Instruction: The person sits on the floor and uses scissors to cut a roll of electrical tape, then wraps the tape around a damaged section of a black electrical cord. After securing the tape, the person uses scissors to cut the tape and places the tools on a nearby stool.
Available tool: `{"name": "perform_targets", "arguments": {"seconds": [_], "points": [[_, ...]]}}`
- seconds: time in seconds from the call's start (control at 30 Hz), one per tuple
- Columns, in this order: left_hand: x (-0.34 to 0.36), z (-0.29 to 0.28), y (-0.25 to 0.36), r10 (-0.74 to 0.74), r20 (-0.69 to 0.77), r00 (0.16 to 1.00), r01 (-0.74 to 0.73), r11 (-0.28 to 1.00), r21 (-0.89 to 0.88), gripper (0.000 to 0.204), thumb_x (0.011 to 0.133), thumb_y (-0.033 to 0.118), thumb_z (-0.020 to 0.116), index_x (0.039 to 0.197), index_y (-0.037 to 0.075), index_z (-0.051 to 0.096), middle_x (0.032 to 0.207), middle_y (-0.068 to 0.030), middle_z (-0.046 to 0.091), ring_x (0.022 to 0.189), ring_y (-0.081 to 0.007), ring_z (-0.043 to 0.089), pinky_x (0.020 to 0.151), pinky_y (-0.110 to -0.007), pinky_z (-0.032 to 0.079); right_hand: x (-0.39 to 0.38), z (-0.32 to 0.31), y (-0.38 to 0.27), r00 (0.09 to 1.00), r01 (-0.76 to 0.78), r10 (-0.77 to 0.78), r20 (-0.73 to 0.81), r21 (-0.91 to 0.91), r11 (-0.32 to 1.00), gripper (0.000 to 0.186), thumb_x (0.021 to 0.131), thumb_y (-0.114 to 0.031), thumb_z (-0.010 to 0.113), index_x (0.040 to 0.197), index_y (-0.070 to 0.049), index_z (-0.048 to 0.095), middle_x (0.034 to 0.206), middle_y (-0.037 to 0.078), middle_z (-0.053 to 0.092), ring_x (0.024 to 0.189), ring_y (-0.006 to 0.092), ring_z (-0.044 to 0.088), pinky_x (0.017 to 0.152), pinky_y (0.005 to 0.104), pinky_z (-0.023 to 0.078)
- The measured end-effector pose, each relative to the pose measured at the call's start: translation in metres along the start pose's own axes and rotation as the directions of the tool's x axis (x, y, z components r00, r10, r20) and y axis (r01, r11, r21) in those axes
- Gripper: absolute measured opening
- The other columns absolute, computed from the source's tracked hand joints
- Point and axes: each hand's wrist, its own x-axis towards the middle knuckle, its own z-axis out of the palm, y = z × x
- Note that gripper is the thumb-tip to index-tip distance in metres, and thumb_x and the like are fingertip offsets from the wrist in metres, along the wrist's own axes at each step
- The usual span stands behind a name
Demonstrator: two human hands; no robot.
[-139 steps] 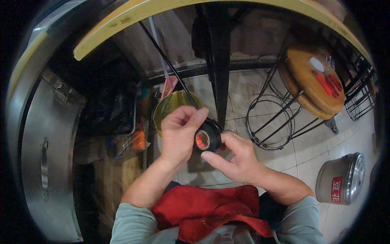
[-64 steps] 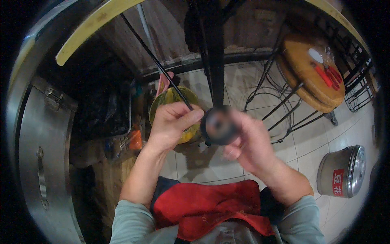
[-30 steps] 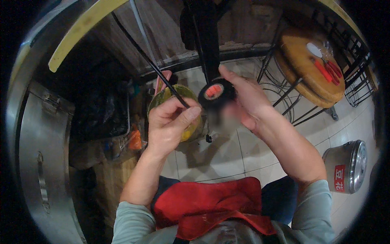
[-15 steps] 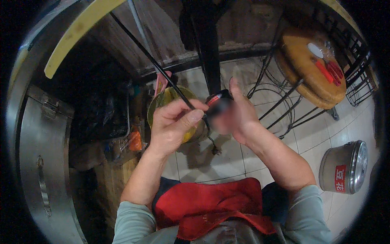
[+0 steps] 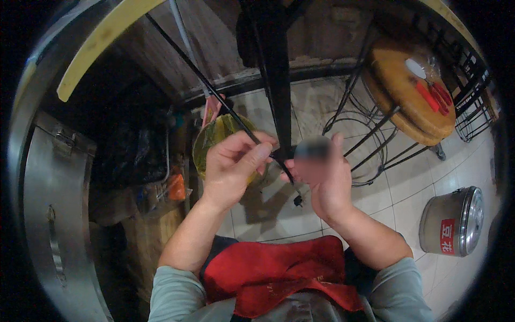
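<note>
A black cable (image 5: 190, 59) slants down from the upper left, and my left hand (image 5: 232, 170) pinches it between thumb and fingers. Its lower part continues past my fingertips, toward a small dark end (image 5: 298, 201) over the floor. To the right, my right hand (image 5: 333, 188) has its thumb up and its fingers curled around a dark round thing (image 5: 312, 149), mostly blurred. Fingertips of the right hand are close to the cable; whether they touch it I cannot tell.
A yellow-lined bin (image 5: 206, 142) stands behind my left hand, a pink handle beside it. At right, a round stool (image 5: 386, 80) carries red-handled scissors (image 5: 441, 96). A lidded metal pot (image 5: 440, 222) sits on the tiled floor. A metal cabinet (image 5: 56, 214) lines the left.
My right hand has shifted slightly right and down, and the dark round thing has turned so its red label no longer shows. The cable's lower end has swung right. My left hand keeps its pinch.
</note>
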Motion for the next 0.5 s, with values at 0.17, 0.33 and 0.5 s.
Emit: {"name": "perform_targets", "arguments": {"seconds": [0.17, 0.33, 0.5], "points": [[-0.005, 0.002, 0.006, -0.044, -0.011, 0.999, 0.042, 0.992, -0.118, 0.013, 0.091, 0.008, 0.063, 0.1, -0.001, 0.065, 0.081, -0.0048, 0.064, 0.067, -0.0079, 0.057, 0.058, -0.021, 0.044, -0.005, -0.002, 0.015, 0.958, 0.263, -0.275, 0.081, 0.134, 0.955, 0.044, 0.102, -0.037, 0.039, 0.126, -0.001, 0.039, 0.098, 0.017, 0.065, 0.085, 0.0235, 0.066, 0.079, 0.0376, 0.052], [-0.01, 0.004, 0.011, -0.012, 0.006, 1.0, 0.012, 0.998, -0.064, 0.016, 0.091, 0.009, 0.062, 0.103, -0.001, 0.064, 0.08, -0.0034, 0.063, 0.065, -0.0073, 0.055, 0.058, -0.02, 0.042, -0.01, 0.009, 0.005, 0.95, 0.265, -0.22, 0.223, -0.196, 0.944, 0.041, 0.095, -0.017, 0.058, 0.128, 0.001, 0.042, 0.092, 0.01, 0.064, 0.082, 0.0158, 0.064, 0.073, 0.0281, 0.052], [-0.004, -0.005, 0.011, 0.028, 0.112, 0.993, -0.047, 0.984, 0.171, 0.025, 0.09, 0.013, 0.064, 0.111, 0.0, 0.064, 0.091, -0.0056, 0.062, 0.078, -0.0104, 0.055, 0.068, -0.024, 0.043, -0.011, 0.006, 0.017, 0.862, 0.484, -0.305, 0.406, -0.476, 0.735, 0.027, 0.093, -0.022, 0.061, 0.107, 0.001, 0.06, 0.082, 0.006, 0.064, 0.071, 0.0135, 0.063, 0.064, 0.0256, 0.05]]}}
